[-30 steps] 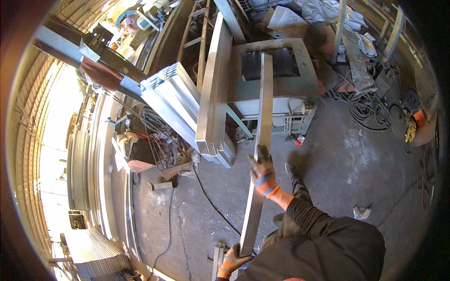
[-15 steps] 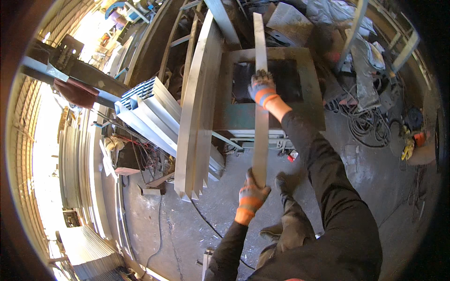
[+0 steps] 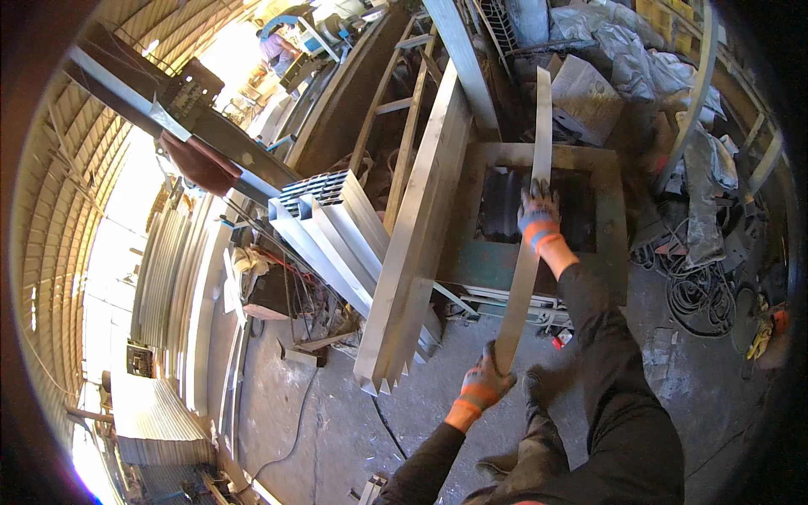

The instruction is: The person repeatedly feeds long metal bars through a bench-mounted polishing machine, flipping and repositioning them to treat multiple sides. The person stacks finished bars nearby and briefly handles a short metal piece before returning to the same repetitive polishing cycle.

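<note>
A long, flat-faced metal bar (image 3: 543,118) stretches away from me over a dark metal table (image 3: 459,252) with a black rectangle in its top. Its near end sits in my left hand (image 3: 488,379), whose fingers close around it beyond the table's front edge. Farther along, above the black patch, my right hand (image 3: 539,210) grips the bar from on top. Both hands wear grey gloves with orange cuffs. Left of the table lies a stack of long angled metal profiles (image 3: 412,252), apart from my hands.
Bundled metal channels (image 3: 337,219) rest left of the profiles. Coiled cables (image 3: 699,295) lie on the floor at right, with plastic sheeting (image 3: 631,46) behind. A leaning steel post (image 3: 463,67) rises beyond the table. A person (image 3: 276,50) is far off at upper left.
My view has swung left and up, so the scene sits farther right and lower. Both hands keep hold of the bar, which now slants more across the view.
</note>
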Demonstrator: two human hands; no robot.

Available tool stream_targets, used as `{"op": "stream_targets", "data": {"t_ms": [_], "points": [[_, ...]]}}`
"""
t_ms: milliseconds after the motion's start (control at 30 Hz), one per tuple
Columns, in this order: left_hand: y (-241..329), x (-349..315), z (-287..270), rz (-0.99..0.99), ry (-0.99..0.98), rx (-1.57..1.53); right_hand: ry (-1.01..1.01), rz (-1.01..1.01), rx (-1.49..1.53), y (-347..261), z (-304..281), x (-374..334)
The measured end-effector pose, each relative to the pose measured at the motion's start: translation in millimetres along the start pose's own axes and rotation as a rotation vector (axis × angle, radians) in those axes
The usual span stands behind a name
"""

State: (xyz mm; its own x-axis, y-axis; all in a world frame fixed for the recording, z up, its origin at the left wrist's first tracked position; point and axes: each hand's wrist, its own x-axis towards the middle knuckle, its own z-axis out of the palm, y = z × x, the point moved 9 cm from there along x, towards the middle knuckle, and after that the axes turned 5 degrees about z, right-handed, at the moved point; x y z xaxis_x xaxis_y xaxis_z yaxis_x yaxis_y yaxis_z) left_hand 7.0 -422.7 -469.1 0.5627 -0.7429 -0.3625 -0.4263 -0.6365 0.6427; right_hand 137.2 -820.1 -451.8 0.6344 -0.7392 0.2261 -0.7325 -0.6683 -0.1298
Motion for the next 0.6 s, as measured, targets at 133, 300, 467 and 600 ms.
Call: {"op": "stream_targets", "data": {"t_ms": [133, 300, 467, 600], "points": [[-35, -119, 8, -0.061, -0.054, -0.006, -0.032, 0.003, 0.114, -33, -27, -115], [-107, -278, 19, -0.096, -0.086, 0.024, -0.028, -0.009, 0.216, -82, -49, -278], [-188, -435, 44, -0.143, -0.086, 0.051, -0.077, -0.032, 0.258, -139, -88, -442], [-260, -538, 67, -0.243, -0.166, -0.088, -0.299, -0.053, 0.233, -174, -110, -545]]}}
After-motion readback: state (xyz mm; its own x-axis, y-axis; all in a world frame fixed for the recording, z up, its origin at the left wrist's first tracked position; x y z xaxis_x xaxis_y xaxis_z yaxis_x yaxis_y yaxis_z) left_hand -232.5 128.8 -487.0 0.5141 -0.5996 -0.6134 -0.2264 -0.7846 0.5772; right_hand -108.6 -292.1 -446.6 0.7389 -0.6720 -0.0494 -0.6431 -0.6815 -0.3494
